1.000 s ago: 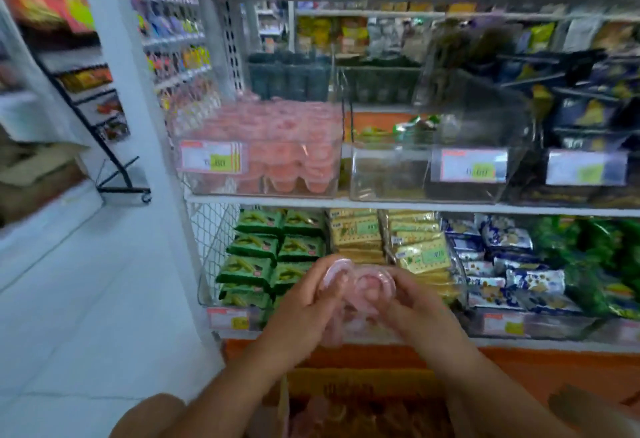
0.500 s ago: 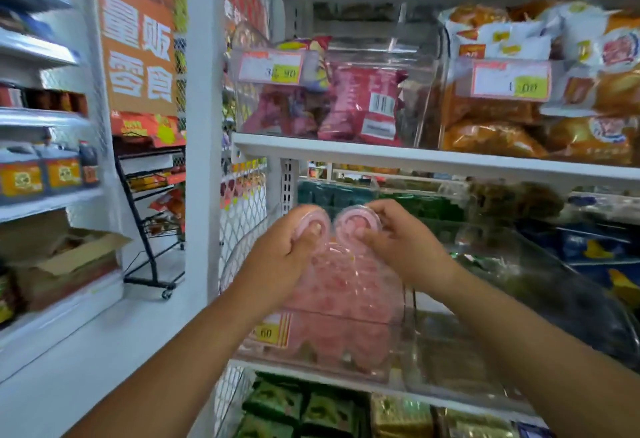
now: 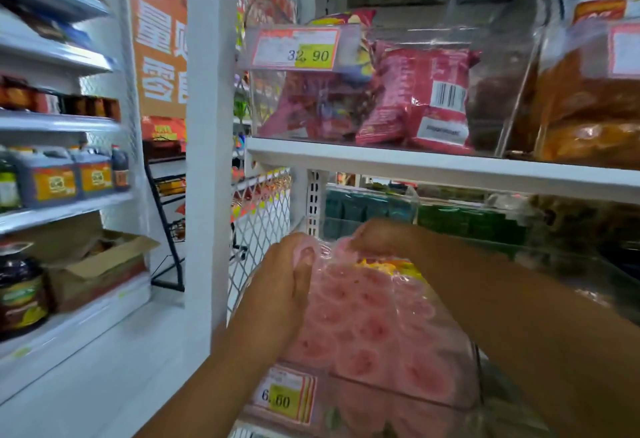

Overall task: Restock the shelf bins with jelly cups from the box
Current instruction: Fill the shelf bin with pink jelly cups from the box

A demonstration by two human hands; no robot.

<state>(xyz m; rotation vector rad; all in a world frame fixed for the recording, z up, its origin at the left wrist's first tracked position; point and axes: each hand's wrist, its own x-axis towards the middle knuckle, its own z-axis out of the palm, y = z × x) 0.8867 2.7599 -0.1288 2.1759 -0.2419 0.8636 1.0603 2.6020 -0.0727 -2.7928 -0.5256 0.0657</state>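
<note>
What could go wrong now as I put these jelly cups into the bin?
1. The bin already looks heaped with pink cups, so added ones may slide over its front wall and fall.
2. The left hand holds its jelly cup right at the bin's left edge; if the grip loosens early, the cup could drop outside, by the wire mesh.

White shelf post (image 3: 207,126): orange sign (image 3: 159,39) just left of it, orange-labelled jugs (image 3: 55,183) farther left, 32.90 price tag (image 3: 297,48) and red snack bags (image 3: 415,98) to its right.
</note>
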